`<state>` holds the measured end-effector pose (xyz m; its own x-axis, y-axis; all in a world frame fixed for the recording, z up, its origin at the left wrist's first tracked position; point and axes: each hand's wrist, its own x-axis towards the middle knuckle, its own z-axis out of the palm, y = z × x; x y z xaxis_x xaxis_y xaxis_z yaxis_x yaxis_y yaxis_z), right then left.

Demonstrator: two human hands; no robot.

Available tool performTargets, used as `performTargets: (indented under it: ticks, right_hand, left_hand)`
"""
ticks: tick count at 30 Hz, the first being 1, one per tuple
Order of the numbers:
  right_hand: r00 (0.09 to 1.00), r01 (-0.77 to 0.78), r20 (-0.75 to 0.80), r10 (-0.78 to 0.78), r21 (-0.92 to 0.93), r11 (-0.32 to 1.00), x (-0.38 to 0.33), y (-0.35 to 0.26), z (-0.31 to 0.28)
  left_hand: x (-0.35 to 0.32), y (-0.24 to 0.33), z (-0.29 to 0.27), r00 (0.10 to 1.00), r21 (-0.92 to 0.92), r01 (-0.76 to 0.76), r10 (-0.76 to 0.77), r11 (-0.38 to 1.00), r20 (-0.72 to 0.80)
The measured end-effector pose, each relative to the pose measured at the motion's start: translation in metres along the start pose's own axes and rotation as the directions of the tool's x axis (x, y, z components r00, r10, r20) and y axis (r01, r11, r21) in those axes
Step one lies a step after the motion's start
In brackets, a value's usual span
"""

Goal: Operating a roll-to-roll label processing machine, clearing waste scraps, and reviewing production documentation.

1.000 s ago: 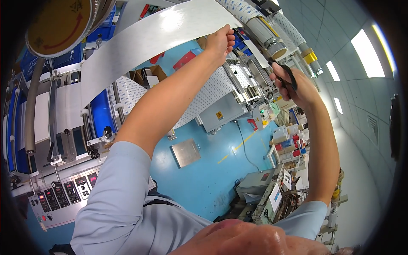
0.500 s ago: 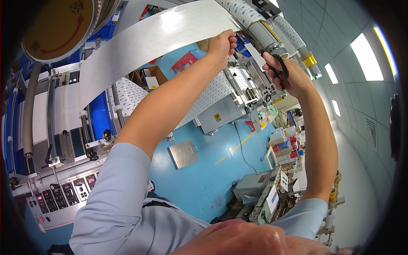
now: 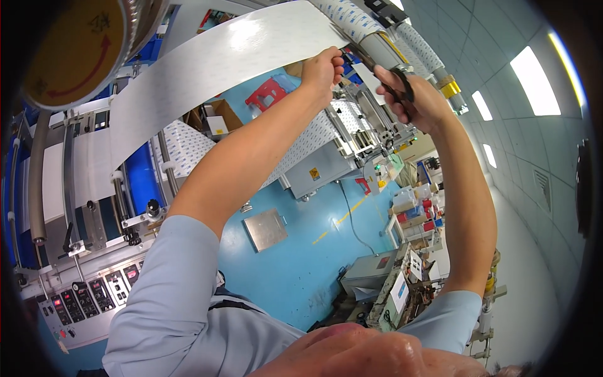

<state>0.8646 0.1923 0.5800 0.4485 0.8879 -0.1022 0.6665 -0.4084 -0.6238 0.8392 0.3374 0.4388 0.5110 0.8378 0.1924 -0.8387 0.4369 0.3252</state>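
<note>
A wide white sheet [image 3: 207, 66] runs in a curve from the machine at left up to a roll with blue print [image 3: 353, 17] at the top. Closed fingers of my left hand [image 3: 320, 76] pinch the sheet's near edge close to that roll. My right hand [image 3: 426, 105] grips black-handled scissors [image 3: 403, 87], fingers wrapped about the handles. Their dark blades point up and left, lying at the sheet's right end beside the roll. Whether the blades are parted or touch the sheet is hard to make out.
At left stands a machine with rollers, blue panels and a control panel [image 3: 94, 295]. A large brown-cored roll [image 3: 75, 50] hangs at upper left. Below my arms are a grey machine housing [image 3: 317, 169] and a metal plate [image 3: 265, 230] on the blue floor. A cluttered bench [image 3: 402, 283] stands at lower right.
My right hand has moved slightly left, bringing the scissors' blades up to the sheet's end by the roll. My left hand keeps its hold on the edge. The whole view has shifted slightly.
</note>
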Motion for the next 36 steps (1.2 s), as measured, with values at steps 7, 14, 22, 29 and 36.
performTargets:
  ticks: [7,14,22,29,36]
  right_hand:
    - [0.999,-0.007,-0.032,0.006,-0.02,1.0,0.018,-0.022,0.009]
    - [0.996,0.06,-0.069,-0.059,0.015,0.998,0.065,-0.043,0.03]
    - [0.992,0.039,-0.121,-0.048,-0.069,0.997,0.108,-0.063,0.035]
    - [0.994,0.076,-0.065,-0.086,-0.138,0.987,0.122,-0.07,0.028]
    - [0.993,0.086,-0.076,-0.092,-0.075,0.993,0.142,-0.069,0.036]
  left_hand:
    - [0.004,-0.001,-0.007,1.0,-0.036,0.017,-0.017,0.999,0.004]
    - [0.01,0.003,-0.01,0.999,-0.084,0.021,-0.019,0.996,0.029]
    - [0.009,0.005,-0.012,0.996,-0.152,0.064,-0.053,0.986,0.071]
    - [0.013,0.004,-0.017,0.996,-0.136,0.063,-0.055,0.989,0.064]
    - [0.013,0.003,-0.019,0.996,-0.199,0.059,-0.044,0.978,0.083]
